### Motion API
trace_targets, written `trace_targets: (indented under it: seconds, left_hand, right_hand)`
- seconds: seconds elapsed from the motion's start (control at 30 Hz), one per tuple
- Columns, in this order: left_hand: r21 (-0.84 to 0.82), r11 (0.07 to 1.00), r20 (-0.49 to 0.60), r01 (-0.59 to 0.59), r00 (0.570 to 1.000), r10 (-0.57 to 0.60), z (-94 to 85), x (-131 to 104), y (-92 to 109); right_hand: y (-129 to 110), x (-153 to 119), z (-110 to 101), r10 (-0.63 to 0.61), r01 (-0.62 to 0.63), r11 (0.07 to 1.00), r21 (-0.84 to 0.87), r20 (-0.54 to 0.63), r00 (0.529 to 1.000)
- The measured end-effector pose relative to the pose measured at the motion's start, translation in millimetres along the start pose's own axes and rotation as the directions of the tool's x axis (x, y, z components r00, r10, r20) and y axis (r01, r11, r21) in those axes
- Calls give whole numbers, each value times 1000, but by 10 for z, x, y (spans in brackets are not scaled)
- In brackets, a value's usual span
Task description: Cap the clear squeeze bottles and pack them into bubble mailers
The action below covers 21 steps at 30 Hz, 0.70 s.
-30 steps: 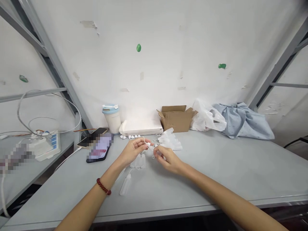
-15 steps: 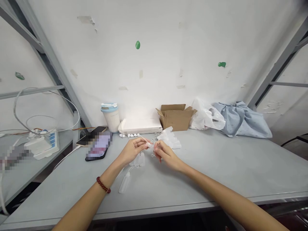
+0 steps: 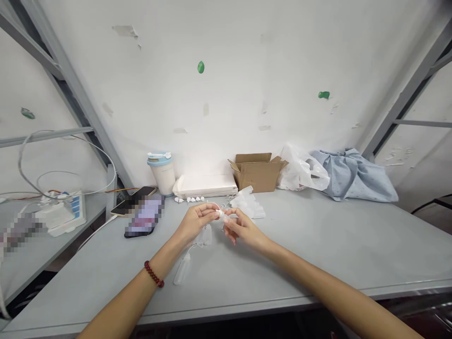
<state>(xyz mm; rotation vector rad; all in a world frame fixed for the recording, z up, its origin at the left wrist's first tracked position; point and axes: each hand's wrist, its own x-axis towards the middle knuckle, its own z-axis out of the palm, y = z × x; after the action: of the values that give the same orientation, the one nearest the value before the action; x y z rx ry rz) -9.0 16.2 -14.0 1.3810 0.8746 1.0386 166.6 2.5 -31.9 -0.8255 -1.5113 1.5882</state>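
Note:
A small white piece is pinched between my two hands above the middle of the grey table. My left hand grips its left side with thumb and fingertips. The fingertips of my right hand close on a translucent part at its right side, mostly hidden by the fingers. Below my left hand lie small translucent bottles, and nearer the front is one bottle with a thin tube. Behind my right hand is a pile of translucent white pieces.
Small white caps lie before a stack of white sheets. Also there: a cup, phones, an open cardboard box, a plastic bag, blue cloth and a power strip.
My hands have drawn slightly closer together around the small white piece, which shows more plainly between the fingertips.

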Motion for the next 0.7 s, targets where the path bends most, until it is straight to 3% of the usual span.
trace_targets:
  seconds: [0.23,0.53,0.7]
  left_hand:
    - [32,999,8,7,1000,-7,16,-4,27]
    - [23,1000,51,5,999,-6,-47,-11,42]
    - [60,998,57,14,998,-17,-18,-17,48]
  right_hand:
    - [11,-8,9,-18,18,994,-111,2,1000]
    - [13,-11,-13,45,-47,999,19,89,995]
    - [15,-7,-4,37,-38,999,6,73,997]
